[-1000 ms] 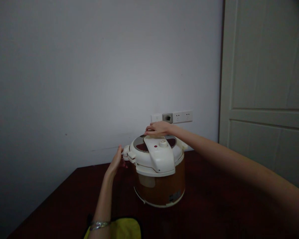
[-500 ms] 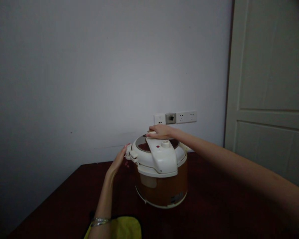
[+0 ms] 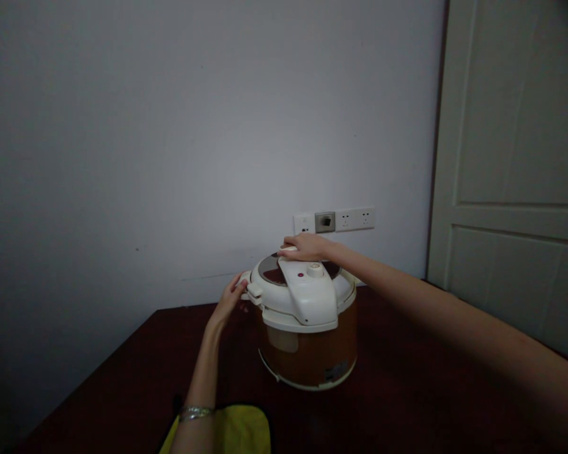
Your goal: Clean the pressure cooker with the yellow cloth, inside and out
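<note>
An electric pressure cooker point(image 3: 307, 353) with a brown body stands upright on a dark table, its white lid point(image 3: 312, 296) in place. My right hand point(image 3: 305, 246) is wrapped round the far end of the lid's handle, behind the round valve knob point(image 3: 315, 270). At the cooker's left, my left hand point(image 3: 230, 299) grips the white side handle point(image 3: 247, 284), thumb on top and the other fingers partly hidden underneath. A bracelet circles my left wrist.
Under my left forearm lies a yellow cloth point(image 3: 243, 429) with a dark edge. Wall sockets point(image 3: 355, 219) sit behind the cooker. The dark red table point(image 3: 137, 378) meets the wall, and a pale panelled door point(image 3: 511, 157) stands at the right.
My left hand has closed more on the side handle, its thumb now over the top. My right hand keeps its hold on the lid handle. The view has shifted slightly.
</note>
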The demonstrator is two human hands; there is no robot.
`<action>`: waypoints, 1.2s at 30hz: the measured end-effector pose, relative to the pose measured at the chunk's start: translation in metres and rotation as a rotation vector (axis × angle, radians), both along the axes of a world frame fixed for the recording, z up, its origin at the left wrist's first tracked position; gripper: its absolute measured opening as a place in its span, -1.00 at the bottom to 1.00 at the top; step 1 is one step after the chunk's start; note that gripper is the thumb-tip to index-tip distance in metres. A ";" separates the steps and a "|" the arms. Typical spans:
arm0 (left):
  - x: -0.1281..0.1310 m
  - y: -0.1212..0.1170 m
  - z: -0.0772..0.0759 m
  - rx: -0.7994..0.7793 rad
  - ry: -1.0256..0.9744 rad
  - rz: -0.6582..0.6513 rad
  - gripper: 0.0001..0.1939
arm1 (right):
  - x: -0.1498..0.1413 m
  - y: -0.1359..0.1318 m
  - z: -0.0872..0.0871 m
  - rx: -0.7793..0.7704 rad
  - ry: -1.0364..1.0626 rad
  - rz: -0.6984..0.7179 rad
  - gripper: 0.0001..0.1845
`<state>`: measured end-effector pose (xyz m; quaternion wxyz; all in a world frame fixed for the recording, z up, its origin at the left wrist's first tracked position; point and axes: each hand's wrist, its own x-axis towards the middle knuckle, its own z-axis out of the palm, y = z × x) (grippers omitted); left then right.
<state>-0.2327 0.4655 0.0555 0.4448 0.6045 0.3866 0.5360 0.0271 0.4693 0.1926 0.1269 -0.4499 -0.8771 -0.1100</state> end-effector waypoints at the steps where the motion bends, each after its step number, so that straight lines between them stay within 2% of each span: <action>1: 0.000 0.000 0.000 0.005 -0.006 0.007 -0.34 | 0.000 0.001 0.000 -0.004 0.006 0.002 -0.30; 5: 0.000 -0.002 0.003 0.032 0.001 0.027 -0.33 | 0.000 0.001 0.001 -0.018 0.015 0.002 -0.30; 11: -0.001 -0.001 0.004 0.164 -0.017 0.020 -0.34 | 0.001 0.003 -0.001 -0.010 0.029 0.005 -0.27; 21: -0.002 0.007 0.002 0.190 -0.071 0.071 -0.38 | 0.000 0.003 -0.001 -0.004 0.005 0.011 -0.27; 29: -0.004 0.008 -0.007 0.088 -0.321 -0.088 -0.50 | -0.002 0.003 -0.004 0.022 -0.045 -0.028 -0.26; 36: -0.005 0.000 -0.002 0.035 -0.336 -0.135 -0.46 | -0.004 -0.003 -0.002 0.017 -0.045 -0.051 -0.29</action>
